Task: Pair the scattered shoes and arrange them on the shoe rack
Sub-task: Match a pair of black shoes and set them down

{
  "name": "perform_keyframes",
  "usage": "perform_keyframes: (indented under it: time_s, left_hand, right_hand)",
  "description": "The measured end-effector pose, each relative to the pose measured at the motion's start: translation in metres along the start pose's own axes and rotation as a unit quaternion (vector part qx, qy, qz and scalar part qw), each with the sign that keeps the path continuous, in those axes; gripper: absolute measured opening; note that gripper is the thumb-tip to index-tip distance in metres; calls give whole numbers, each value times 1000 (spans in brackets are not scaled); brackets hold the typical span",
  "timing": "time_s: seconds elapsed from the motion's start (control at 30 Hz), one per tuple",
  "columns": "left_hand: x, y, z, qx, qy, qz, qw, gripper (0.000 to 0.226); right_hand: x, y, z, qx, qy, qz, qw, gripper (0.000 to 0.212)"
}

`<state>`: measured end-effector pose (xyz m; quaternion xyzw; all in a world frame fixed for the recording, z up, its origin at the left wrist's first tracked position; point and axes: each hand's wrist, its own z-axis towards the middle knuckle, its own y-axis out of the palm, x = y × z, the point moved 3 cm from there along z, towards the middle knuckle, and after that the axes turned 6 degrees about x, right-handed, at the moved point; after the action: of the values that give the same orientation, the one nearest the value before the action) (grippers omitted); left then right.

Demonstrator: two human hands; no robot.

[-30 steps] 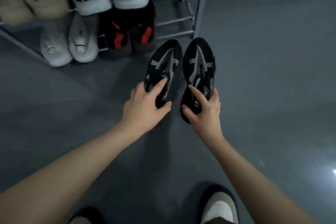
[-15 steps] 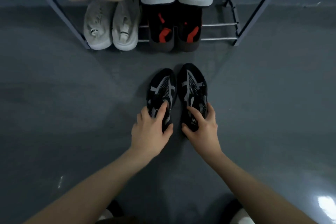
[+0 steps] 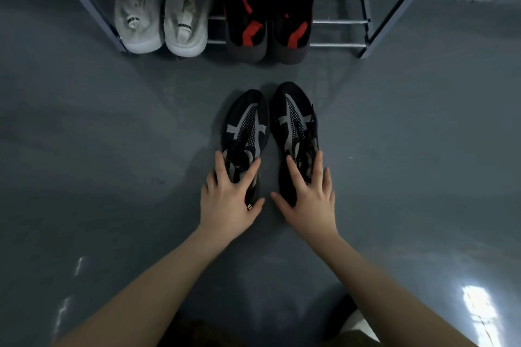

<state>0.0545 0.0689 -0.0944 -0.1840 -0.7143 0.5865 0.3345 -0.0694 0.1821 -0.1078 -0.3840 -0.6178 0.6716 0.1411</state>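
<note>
Two hands rest on black sneakers before a shoe rack.
Left hand (image 3: 229, 200) and right hand (image 3: 308, 200), fingers spread, cover the heels of the black sneakers (image 3: 248, 127); the shoe rack (image 3: 394, 5) is cut off above.

- Two black shoes with grey stripes, left shoe (image 3: 246, 127) and right shoe (image 3: 294, 121), stand side by side on the grey floor (image 3: 112, 163), toes toward the shoe rack (image 3: 394, 8).
- The left hand (image 3: 229, 200) rests on the left one's heel end, fingers spread.
- The right hand (image 3: 308, 200) rests likewise on the right one.
- On the rack's lower shelf sit a pale pair (image 3: 163, 14) and a black-and-red pair (image 3: 267, 22).
</note>
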Motion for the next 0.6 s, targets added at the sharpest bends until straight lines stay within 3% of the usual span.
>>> perform_keyframes:
  time_s: [0.33, 0.6]
  left_hand:
    - [1, -19, 2, 36, -18, -170, 985, 62]
    - [23, -115, -9, 137, 15, -223, 965, 57]
  right_hand:
    - [-6, -27, 7, 93, -6, 100, 991, 50]
    - [-37, -118, -7, 178, -21, 130, 975, 49]
